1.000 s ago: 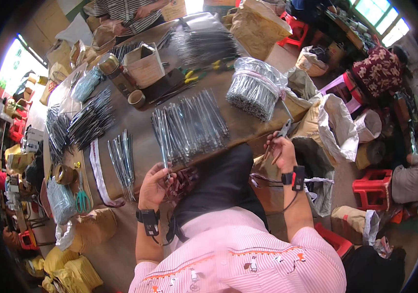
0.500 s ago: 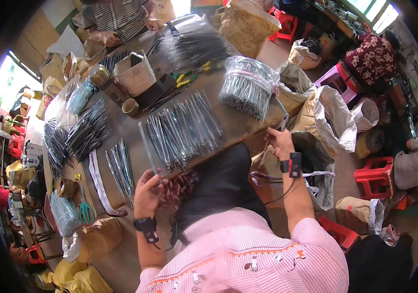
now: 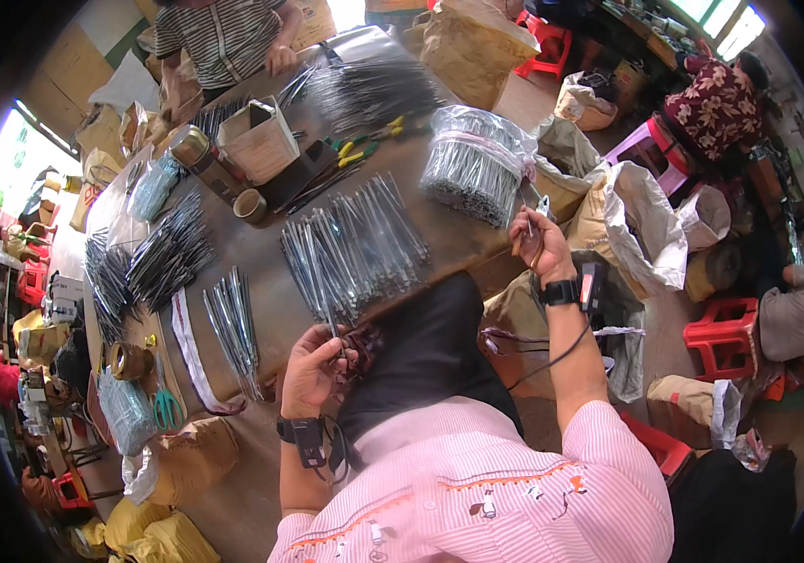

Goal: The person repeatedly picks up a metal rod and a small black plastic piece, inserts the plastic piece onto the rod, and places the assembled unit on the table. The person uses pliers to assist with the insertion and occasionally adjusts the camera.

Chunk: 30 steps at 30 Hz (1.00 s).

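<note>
My left hand [image 3: 315, 368] is closed at the table's front edge, its fingertips pinched on a thin metallic strip [image 3: 330, 321]. That strip overlaps the near end of a spread row of similar grey strips [image 3: 355, 246], so its full length is hard to make out. At the table's right corner, my right hand [image 3: 541, 246] is raised and closed around a slim tool [image 3: 517, 244] with brownish handles. The fingers hide much of this tool. Just beyond the right hand stands a thick bundle of strips [image 3: 477, 169] wrapped in clear plastic.
Smaller piles of strips [image 3: 231, 328] lie to the left on the brown table [image 3: 270, 361]. Pliers [image 3: 359, 153], an open box [image 3: 259, 145] and a tape roll [image 3: 251, 205] sit farther back. A person [image 3: 228, 42] sits across; sacks [image 3: 641, 230] crowd the right.
My left hand has shifted right, bringing its strip over the spread row. My right hand has lifted slightly and turned with the tool. The person opposite has moved their hands apart.
</note>
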Available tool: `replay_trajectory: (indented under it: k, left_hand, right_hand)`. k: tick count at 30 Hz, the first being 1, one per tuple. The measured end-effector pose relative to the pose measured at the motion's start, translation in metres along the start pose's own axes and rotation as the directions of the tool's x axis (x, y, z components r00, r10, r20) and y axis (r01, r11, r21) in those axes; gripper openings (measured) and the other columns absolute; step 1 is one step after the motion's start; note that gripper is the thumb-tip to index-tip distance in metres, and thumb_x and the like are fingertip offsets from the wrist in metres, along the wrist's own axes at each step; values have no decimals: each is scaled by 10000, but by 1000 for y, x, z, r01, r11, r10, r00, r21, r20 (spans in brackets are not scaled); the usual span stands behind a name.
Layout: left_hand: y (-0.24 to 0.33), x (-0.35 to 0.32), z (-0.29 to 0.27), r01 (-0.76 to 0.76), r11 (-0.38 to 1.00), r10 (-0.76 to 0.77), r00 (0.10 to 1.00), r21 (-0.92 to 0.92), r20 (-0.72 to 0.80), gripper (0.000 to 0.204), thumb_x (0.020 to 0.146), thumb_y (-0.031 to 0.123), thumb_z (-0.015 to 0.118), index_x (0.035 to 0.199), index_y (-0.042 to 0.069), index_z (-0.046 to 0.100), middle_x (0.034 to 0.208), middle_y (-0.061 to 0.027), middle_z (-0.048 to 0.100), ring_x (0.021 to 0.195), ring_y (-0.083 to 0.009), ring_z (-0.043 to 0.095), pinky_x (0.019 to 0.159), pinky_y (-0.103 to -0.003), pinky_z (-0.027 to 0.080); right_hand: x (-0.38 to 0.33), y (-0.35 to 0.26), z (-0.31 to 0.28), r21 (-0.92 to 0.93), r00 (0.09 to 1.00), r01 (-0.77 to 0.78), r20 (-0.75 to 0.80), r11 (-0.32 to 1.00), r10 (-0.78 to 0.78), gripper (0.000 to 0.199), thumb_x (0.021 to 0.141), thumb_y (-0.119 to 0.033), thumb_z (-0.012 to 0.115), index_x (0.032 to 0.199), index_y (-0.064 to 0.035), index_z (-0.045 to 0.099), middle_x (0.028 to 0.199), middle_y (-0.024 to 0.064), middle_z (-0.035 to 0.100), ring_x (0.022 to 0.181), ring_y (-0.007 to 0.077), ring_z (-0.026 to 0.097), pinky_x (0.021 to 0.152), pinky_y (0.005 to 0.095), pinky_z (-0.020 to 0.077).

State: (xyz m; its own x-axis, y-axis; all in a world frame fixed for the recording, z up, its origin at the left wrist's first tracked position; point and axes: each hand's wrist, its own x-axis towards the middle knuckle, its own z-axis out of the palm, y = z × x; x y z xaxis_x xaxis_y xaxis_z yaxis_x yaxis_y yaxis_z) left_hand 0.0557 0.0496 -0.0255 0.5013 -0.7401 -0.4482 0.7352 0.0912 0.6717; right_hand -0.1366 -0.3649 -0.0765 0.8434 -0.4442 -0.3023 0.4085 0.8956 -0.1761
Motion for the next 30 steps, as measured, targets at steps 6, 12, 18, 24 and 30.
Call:
replay_trajectory:
  k: [6, 12, 18, 24, 30]
  left_hand:
    - [-6, -1, 10, 62, 992, -63, 998, 110, 2, 221, 867, 24, 642, 1084, -4, 609, 912, -88, 662, 819, -212, 684, 694, -243, 553]
    - [-25, 5, 43, 91, 982, -109, 988, 165, 107, 309, 846, 37, 653, 1132, -46, 574, 1038, -126, 627, 908, -252, 678, 812, -292, 553]
    - [-28, 3, 70, 20, 978, -61, 979, 208, 193, 228, 848, 12, 653, 1046, -55, 562, 964, -115, 626, 866, -234, 681, 760, -289, 568]
    - [-28, 2, 74, -81, 974, 42, 981, 210, 188, 162, 810, -15, 694, 947, 4, 609, 870, -60, 656, 771, -157, 673, 695, -261, 556]
    - [-31, 6, 72, -136, 964, 91, 976, 228, 196, 160, 819, -17, 692, 952, -21, 605, 872, -77, 662, 772, -149, 661, 703, -254, 549]
  right_hand:
    - [-49, 46, 26, -542, 982, 106, -73, 833, -172, 105, 878, -86, 654, 948, -30, 598, 802, 93, 650, 698, 216, 645, 643, 360, 543]
    - [-76, 110, 67, -637, 975, 182, 20, 749, -220, 181, 853, -69, 672, 996, -32, 568, 832, 123, 655, 712, 240, 660, 673, 363, 555]
    - [-91, 157, 90, -749, 962, 224, 69, 623, -264, 221, 860, -99, 689, 997, -11, 539, 847, 143, 658, 716, 231, 670, 583, 318, 553]
    - [-95, 174, 91, -794, 951, 270, 130, 545, -281, 172, 879, -75, 672, 979, -13, 548, 853, 135, 669, 714, 200, 674, 602, 301, 545]
    - [-100, 184, 84, -893, 965, 205, 115, 401, -237, 140, 852, -70, 704, 927, -32, 592, 824, 41, 663, 688, 92, 616, 640, 233, 499]
